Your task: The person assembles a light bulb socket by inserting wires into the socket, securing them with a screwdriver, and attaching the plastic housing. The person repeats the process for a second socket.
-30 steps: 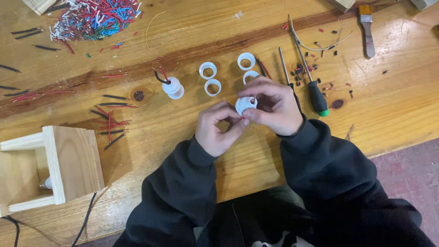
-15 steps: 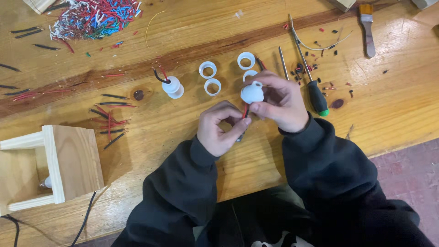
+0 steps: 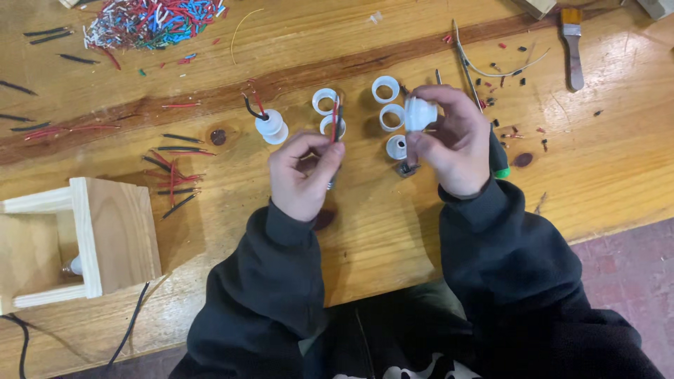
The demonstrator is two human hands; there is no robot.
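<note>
Head view, looking down on a varnished plank workbench (image 3: 618, 175).

Left hand (image 3: 303, 172): fingers pinched closed on a short pair of red and black insulated wires (image 3: 335, 121), held upright above the bench.

Right hand (image 3: 453, 140): fingers curled around a white plastic lamp-socket body (image 3: 419, 112), lifted clear of the surface, well apart from the wires.

Step in hand, as judged: wires and socket body are held separately, at the point of being brought together. The next move would call for lining the wire ends up with the socket opening and steadying both hands.

On the bench between and beyond the hands: four loose white plastic rings (image 3: 385, 88); one white socket with wires already fitted (image 3: 269, 126); a small dark metal insert (image 3: 407, 168) just below the right hand.

Further out: green-handled screwdriver (image 3: 497, 158), partly hidden by the right hand; heap of red, blue and white wire offcuts (image 3: 151, 20); cut black and red wire lengths (image 3: 175, 172); paintbrush (image 3: 572, 42); open pale wooden box (image 3: 77, 238) at left.

Room: reddish floor (image 3: 632, 267) at lower right; dark sleeves fill the foreground.
</note>
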